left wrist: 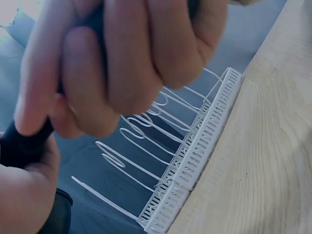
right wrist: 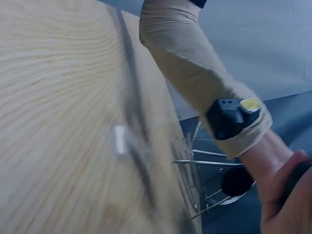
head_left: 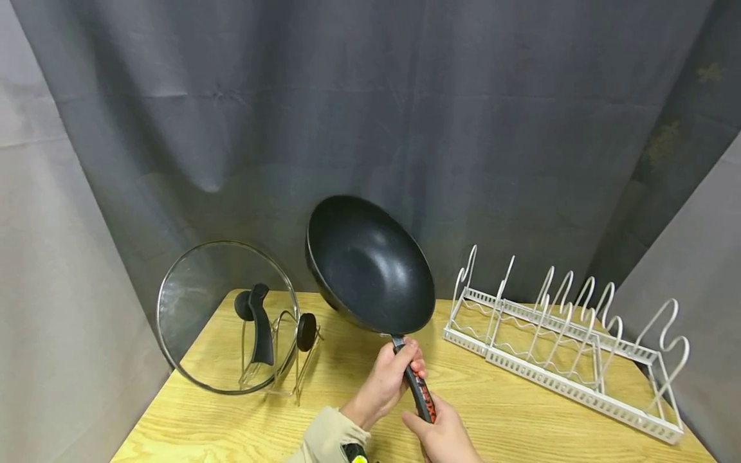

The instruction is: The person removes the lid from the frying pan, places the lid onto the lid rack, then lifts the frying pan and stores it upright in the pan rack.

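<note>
A black wok (head_left: 370, 263) is held up above the wooden table, tilted so its dark inside faces me. My left hand (head_left: 390, 373) grips its black handle (head_left: 418, 389) close to the pan; curled fingers show large in the left wrist view. At the lower end of the handle, with red lettering beside it, my right hand (head_left: 444, 432) holds on, thumb on the near side. Part of that hand's fingers is hidden. In the right wrist view the left forearm's beige sleeve (right wrist: 190, 63) crosses above the table.
At left, a glass lid (head_left: 202, 315) with a black handle leans upright in a wire stand (head_left: 298, 379) with a round black knob. A white rack (head_left: 556, 376) with several wavy dividers stands at right. Grey curtains (head_left: 405, 128) close off the back and sides.
</note>
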A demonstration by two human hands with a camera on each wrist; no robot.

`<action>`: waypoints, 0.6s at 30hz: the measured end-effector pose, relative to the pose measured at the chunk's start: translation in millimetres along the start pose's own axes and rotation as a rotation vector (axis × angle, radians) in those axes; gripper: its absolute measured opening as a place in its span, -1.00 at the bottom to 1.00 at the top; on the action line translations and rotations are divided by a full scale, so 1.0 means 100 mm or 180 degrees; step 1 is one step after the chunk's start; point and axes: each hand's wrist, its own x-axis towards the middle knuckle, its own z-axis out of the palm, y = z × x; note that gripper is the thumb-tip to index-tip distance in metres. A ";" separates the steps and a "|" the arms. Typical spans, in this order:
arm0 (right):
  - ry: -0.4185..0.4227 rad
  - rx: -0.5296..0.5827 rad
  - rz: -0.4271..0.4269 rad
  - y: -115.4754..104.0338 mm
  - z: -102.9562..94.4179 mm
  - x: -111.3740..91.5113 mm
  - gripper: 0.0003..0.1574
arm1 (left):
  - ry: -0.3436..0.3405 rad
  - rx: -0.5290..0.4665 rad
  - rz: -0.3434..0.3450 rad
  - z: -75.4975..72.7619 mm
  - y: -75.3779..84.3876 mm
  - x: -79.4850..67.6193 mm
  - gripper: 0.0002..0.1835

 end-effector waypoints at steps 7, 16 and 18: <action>0.0261 0.0072 0.0021 0.07 0.01 0.02 -0.78 | -0.0010 0.0037 -0.0167 0.06 0.04 0.02 -0.91; 0.0160 0.0481 0.0052 0.04 -0.03 0.00 -0.79 | -0.0135 -0.0767 -0.0377 0.15 0.09 0.05 -0.82; 0.0101 0.0535 0.0036 0.04 -0.04 0.00 -0.78 | -0.0123 -0.1001 -0.0454 0.16 0.10 0.05 -0.77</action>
